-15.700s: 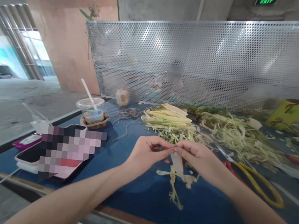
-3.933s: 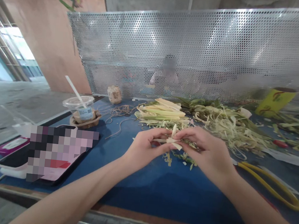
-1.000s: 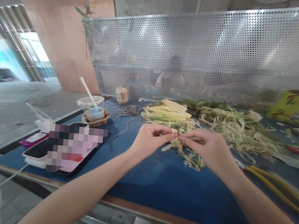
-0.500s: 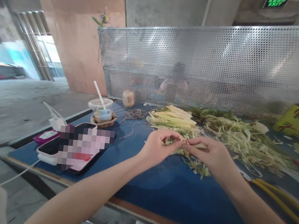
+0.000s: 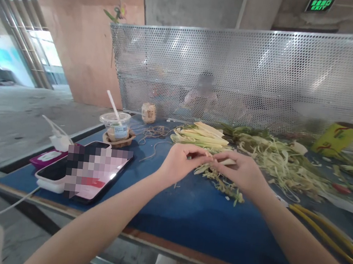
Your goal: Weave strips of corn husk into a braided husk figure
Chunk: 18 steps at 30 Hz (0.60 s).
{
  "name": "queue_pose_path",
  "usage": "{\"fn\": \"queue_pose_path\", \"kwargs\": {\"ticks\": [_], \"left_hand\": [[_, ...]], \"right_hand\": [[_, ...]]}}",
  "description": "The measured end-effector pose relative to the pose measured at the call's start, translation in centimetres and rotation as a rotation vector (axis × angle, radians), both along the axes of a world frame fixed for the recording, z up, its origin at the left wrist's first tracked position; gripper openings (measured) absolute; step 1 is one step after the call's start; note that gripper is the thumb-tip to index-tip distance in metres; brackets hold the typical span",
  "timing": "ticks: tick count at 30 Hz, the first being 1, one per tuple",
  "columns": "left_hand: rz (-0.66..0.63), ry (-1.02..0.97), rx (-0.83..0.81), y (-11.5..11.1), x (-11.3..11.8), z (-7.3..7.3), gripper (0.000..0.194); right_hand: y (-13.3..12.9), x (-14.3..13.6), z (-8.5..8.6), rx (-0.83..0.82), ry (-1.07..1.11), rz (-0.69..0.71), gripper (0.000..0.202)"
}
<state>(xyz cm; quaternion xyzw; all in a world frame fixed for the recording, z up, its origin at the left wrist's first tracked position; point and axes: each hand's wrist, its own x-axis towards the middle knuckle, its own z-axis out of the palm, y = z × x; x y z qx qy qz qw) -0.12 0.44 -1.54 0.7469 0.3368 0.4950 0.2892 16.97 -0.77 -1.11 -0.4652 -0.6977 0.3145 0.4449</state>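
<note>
My left hand (image 5: 179, 161) and my right hand (image 5: 244, 172) meet over the blue table, fingertips pinched together. Between them is a pale plant stalk (image 5: 230, 162); its thicker part shows inside my right hand, while my left thumb and finger grip its tip. Fingers cover most of the stalk. Just beneath lie green leafy trimmings (image 5: 224, 185). Behind the hands rests a stack of pale yellow-green stalks (image 5: 199, 135). To the right spreads a heap of loose peeled leaves and strips (image 5: 277, 159).
Yellow-handled scissors (image 5: 326, 231) lie at right, with a yellow tube (image 5: 338, 139) behind. At left are a phone (image 5: 104, 183), another phone-like device (image 5: 55, 169), a lidded cup with straw (image 5: 118, 128) and twine (image 5: 157, 134). A perforated metal screen (image 5: 176, 73) borders the back; a person sits beyond.
The view has shifted slightly, so the table items appear further left. Both hands still pinch the stalk; more of its pale length shows at my right hand.
</note>
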Motion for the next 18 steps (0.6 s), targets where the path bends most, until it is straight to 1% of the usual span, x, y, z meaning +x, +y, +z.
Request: {"fn": "queue_pose_path", "kwargs": {"ticks": [1, 3, 4, 5, 6, 7, 9, 10, 11, 13, 14, 18], "left_hand": [[0.023, -0.044, -0.011, 0.2, -0.2, 0.2, 0.015], [0.113, -0.137, -0.015, 0.8, -0.7, 0.6, 0.016], [0.17, -0.194, 0.0, 1.1, -0.9, 0.7, 0.017], [0.211, -0.23, 0.0, 1.4, -1.1, 0.8, 0.017], [0.24, -0.279, -0.007, 1.7, -1.2, 0.8, 0.017], [0.249, -0.309, -0.012, 2.0, -1.3, 0.8, 0.017], [0.259, -0.316, -0.008, 2.3, -1.3, 0.5, 0.018], [0.262, -0.299, 0.003, 2.4, -1.3, 0.4, 0.018], [0.268, -0.278, 0.016, 2.5, -1.3, 0.3, 0.019], [0.278, -0.242, 0.038, 2.5, -1.4, 0.0, 0.019], [0.28, -0.233, 0.044, 2.5, -1.4, 0.0, 0.019], [0.297, -0.214, 0.053, 2.4, -1.5, -0.1, 0.017]], "right_hand": [[0.3, 0.1, 0.0, 0.031, 0.014, 0.042, 0.025], [1.0, 0.4, -0.3, 0.106, 0.041, 0.103, 0.028], [1.3, 0.4, -0.7, 0.143, 0.023, 0.096, 0.028], [1.6, 0.3, -1.2, 0.182, -0.039, 0.061, 0.028], [1.9, 0.0, -1.8, 0.221, -0.169, 0.005, 0.025], [2.2, -0.3, -2.3, 0.28, -0.349, -0.009, 0.021], [2.5, -1.5, -3.3, 0.412, -0.713, 0.068, 0.013], [2.5, -2.2, -3.7, 0.457, -0.876, 0.124, 0.016], [2.6, -2.9, -4.0, 0.49, -0.993, 0.15, 0.017], [2.6, -4.1, -4.3, 0.514, -1.069, 0.175, 0.019], [2.6, -4.5, -4.4, 0.519, -1.075, 0.174, 0.02], [3.0, -5.1, -4.8, 0.515, -1.029, 0.144, 0.022]]}}
